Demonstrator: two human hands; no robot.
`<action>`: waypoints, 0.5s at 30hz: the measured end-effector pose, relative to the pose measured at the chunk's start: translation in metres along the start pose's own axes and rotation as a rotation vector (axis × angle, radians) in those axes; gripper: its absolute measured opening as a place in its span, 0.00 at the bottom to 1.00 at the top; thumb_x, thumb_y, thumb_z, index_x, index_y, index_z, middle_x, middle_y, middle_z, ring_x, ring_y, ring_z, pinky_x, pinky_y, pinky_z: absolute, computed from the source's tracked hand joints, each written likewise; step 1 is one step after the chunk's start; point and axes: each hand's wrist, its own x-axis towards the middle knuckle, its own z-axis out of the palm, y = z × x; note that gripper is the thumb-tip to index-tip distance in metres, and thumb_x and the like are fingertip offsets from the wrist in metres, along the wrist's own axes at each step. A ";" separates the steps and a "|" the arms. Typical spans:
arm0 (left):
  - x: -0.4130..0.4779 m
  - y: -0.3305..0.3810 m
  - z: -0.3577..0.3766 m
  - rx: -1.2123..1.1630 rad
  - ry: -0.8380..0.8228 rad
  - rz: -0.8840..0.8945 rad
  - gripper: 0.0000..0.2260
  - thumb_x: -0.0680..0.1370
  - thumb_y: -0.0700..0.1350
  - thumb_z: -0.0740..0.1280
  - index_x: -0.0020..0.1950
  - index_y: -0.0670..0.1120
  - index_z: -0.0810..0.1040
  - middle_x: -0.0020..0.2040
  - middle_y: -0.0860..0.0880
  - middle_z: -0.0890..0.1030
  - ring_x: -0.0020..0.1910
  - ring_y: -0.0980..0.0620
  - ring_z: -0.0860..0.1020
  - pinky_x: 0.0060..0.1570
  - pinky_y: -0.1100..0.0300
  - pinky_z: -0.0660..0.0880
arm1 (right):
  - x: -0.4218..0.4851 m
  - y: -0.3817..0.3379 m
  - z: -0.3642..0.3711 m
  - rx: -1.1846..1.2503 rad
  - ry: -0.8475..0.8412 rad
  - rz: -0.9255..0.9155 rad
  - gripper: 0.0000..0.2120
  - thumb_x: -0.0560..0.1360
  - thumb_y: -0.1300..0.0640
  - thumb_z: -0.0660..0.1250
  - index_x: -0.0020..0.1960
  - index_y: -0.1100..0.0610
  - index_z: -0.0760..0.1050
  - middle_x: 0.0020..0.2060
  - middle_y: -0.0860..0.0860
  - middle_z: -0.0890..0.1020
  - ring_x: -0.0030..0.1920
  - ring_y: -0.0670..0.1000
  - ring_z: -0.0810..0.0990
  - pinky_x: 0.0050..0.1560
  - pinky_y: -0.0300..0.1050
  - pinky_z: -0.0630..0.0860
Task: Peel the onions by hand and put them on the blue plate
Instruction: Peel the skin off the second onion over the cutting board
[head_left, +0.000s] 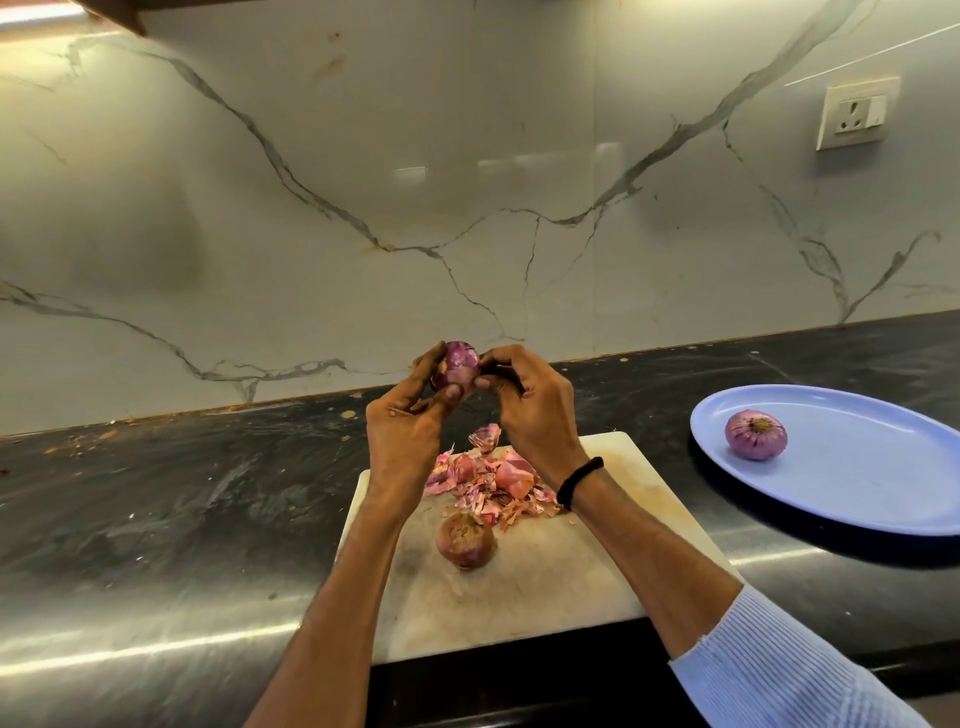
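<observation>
A half-peeled red onion (460, 364) is held up above the white cutting board (571, 571), the left hand (400, 431) curling its fingers (428, 364) round the onion's left side with the thumb beneath, and the right hand (530, 410) pinching at its right side. On the board lie an unpeeled onion (465, 540) and, just behind it, a heap of pink skins (488, 483). A peeled onion (756, 435) sits on the blue plate (857, 467), well apart to the right on the dark surface (156, 493).
</observation>
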 end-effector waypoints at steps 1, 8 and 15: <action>0.000 -0.001 0.000 0.000 0.004 0.006 0.21 0.74 0.40 0.73 0.66 0.54 0.79 0.63 0.56 0.81 0.66 0.52 0.78 0.66 0.43 0.74 | 0.000 0.001 0.000 -0.018 -0.008 -0.017 0.05 0.77 0.68 0.68 0.52 0.63 0.80 0.47 0.55 0.83 0.49 0.50 0.82 0.53 0.38 0.80; 0.001 -0.001 0.001 -0.072 0.011 -0.020 0.22 0.75 0.36 0.72 0.68 0.48 0.78 0.61 0.54 0.82 0.63 0.53 0.80 0.64 0.44 0.76 | 0.001 0.000 0.002 0.021 -0.062 -0.001 0.07 0.77 0.68 0.69 0.54 0.62 0.78 0.50 0.54 0.82 0.50 0.49 0.81 0.53 0.43 0.81; -0.002 0.003 0.004 0.015 -0.029 0.011 0.29 0.74 0.46 0.71 0.75 0.54 0.70 0.62 0.60 0.79 0.64 0.55 0.79 0.67 0.45 0.74 | 0.004 0.000 -0.002 0.073 -0.110 0.053 0.16 0.78 0.65 0.69 0.65 0.60 0.72 0.58 0.55 0.81 0.57 0.52 0.82 0.57 0.39 0.80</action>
